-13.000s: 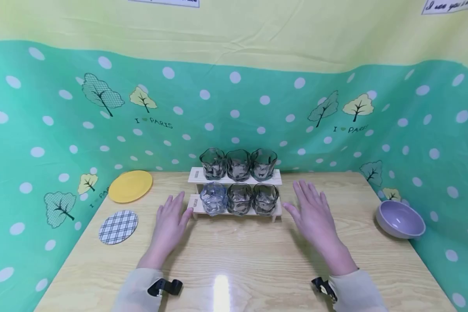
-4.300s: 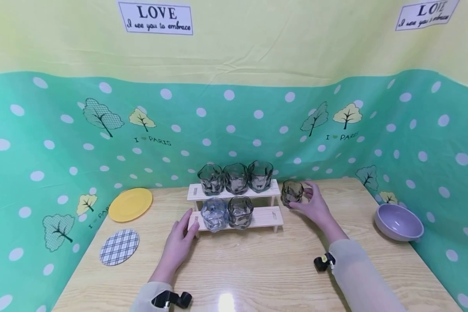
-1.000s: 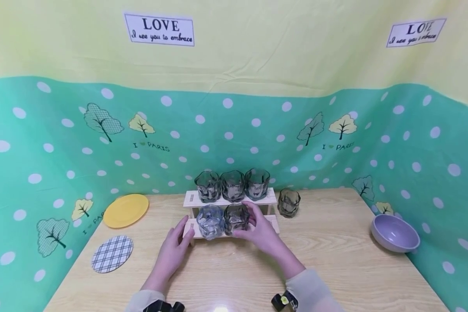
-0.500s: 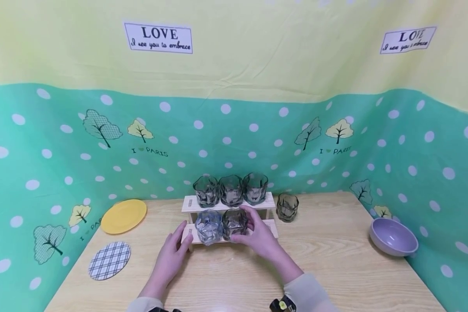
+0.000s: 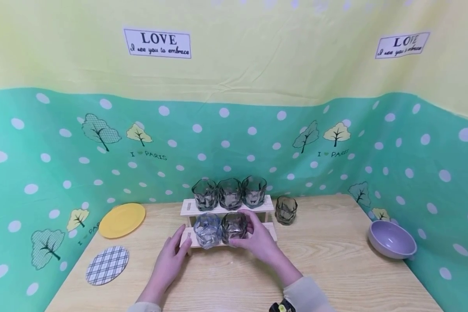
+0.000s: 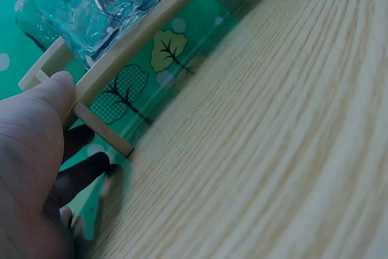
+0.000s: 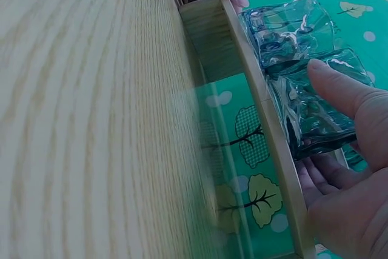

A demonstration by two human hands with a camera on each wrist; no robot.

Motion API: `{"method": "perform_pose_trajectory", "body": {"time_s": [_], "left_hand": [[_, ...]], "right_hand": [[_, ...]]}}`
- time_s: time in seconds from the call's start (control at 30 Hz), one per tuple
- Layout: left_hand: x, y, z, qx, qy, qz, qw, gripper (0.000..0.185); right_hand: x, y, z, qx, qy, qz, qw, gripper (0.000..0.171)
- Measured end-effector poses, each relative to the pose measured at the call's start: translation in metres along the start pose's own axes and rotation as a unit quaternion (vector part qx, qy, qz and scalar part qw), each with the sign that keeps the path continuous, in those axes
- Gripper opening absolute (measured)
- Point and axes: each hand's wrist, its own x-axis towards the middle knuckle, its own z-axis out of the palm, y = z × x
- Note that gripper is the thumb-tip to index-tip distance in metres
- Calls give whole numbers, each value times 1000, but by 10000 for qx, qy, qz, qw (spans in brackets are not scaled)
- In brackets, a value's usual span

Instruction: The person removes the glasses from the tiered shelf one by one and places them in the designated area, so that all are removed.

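Observation:
A two-tier wooden rack [image 5: 273, 231] stands at the back of the table. My right hand [image 5: 260, 242] grips a dark grey faceted glass [image 5: 234, 227] on the lower tier, thumb in front and fingers at its right side and behind. To its left on that tier is a bluish clear glass [image 5: 207, 230]. My left hand [image 5: 169, 256] holds the rack's left end; in the left wrist view the thumb lies on the board's edge with the fingers below, near a leg. Three dark glasses [image 5: 229, 194] line the upper tier. Another, brownish-grey glass [image 5: 286, 210] stands right of the rack.
A yellow plate [image 5: 122, 220] and a round checked mat [image 5: 107, 265] lie on the table's left side. The purple bowl [image 5: 392, 239] sits at the right edge. A green dotted cloth [image 5: 226, 130] hangs close behind and along both sides.
From open beside the full rack, my right hand took the lower tier's right glass and left it on the table at right. It now grips the lower middle glass, nearly unmoved over the last second.

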Motion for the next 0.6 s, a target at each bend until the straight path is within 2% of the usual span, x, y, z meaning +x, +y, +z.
{"method": "perform_pose_trajectory", "body": {"time_s": [0.23, 0.6], "left_hand": [[-3, -1, 0, 36, 8, -37, 10000, 70], [-1, 0, -1, 60, -12, -13, 10000, 70]], "right_hand": [[-2, -1, 0, 123, 48, -6, 9999, 94], [-8, -5, -7, 33, 99, 122, 9999, 96]]}}
